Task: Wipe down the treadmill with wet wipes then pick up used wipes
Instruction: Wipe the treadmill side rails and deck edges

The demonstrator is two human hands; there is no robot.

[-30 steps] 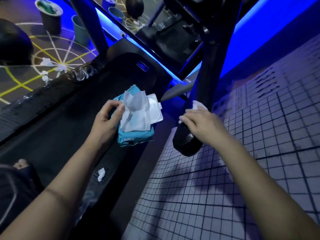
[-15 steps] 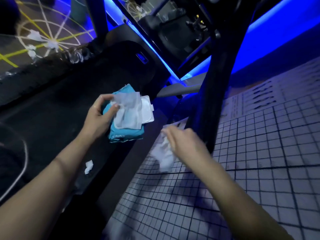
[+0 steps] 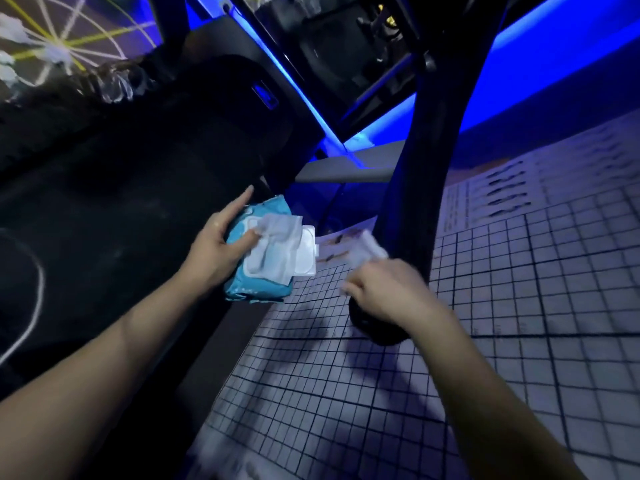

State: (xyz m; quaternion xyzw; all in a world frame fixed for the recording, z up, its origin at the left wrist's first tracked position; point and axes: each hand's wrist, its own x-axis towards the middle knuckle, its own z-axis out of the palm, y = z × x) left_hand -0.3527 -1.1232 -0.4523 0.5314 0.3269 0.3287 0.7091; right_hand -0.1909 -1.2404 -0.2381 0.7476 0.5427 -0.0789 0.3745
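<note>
Treadmill (image 3: 121,202), head view. From my remote station I recorded its dark deck lying beyond and to the left of the left fingers. Its right upright (image 3: 426,168) rose just beyond the right fingers.

The left hand (image 3: 214,251) gripped the teal wipes pack (image 3: 256,289). Its thumb was clamped on the fresh wipe (image 3: 277,237) standing out of the open lid, and its forefinger lay straight along the pack's far edge.

The right hand (image 3: 384,292) was motion-blurred. Its fingers appeared curled round a crumpled wipe (image 3: 367,251) showing just above the knuckles. The wipe was close to the upright, but I could not tell whether it touched.

White discarded wipes (image 3: 57,54) lay on the patterned floor (image 3: 104,32), well beyond the left fingers and past the deck.

Judgement: wiping was under way, apparently at the upright. The dark surfaces did not show me which parts were already clean. The discarded wipes lay uncollected, so I judged the pick-up stage not begun. A fresh wipe stood ready, which suggested further wiping ahead.
</note>
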